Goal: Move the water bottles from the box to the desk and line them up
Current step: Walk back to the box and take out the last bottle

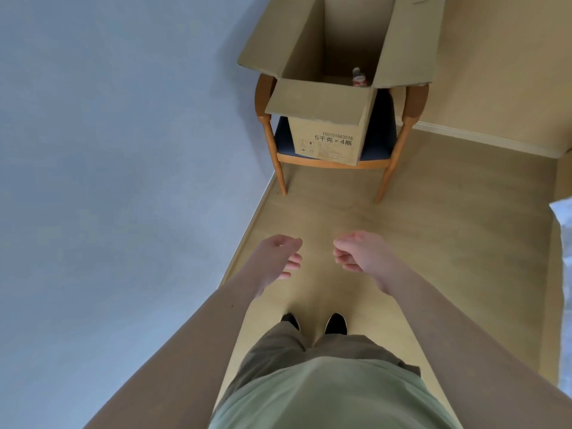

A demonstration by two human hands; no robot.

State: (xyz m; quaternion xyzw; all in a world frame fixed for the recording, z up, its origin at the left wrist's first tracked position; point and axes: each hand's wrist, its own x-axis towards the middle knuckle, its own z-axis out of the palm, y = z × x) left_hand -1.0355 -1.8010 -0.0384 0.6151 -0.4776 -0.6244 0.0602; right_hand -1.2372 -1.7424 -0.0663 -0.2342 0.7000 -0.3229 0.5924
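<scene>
The box (325,125) is plain tan cardboard with dark printed numbers and characters on its front, and the bottle (359,78) inside it shows a clear top with a red and white label. The chair (387,168) has an orange-brown wooden frame and a dark navy seat, standing on a pale beige floor (433,243) with a cream skirting, between a grey-blue wall (108,150) on one side and a beige wall (501,57) behind. The person wears a sage green shirt (334,397), olive-brown trousers (278,351) and black shoes (335,324).
</scene>
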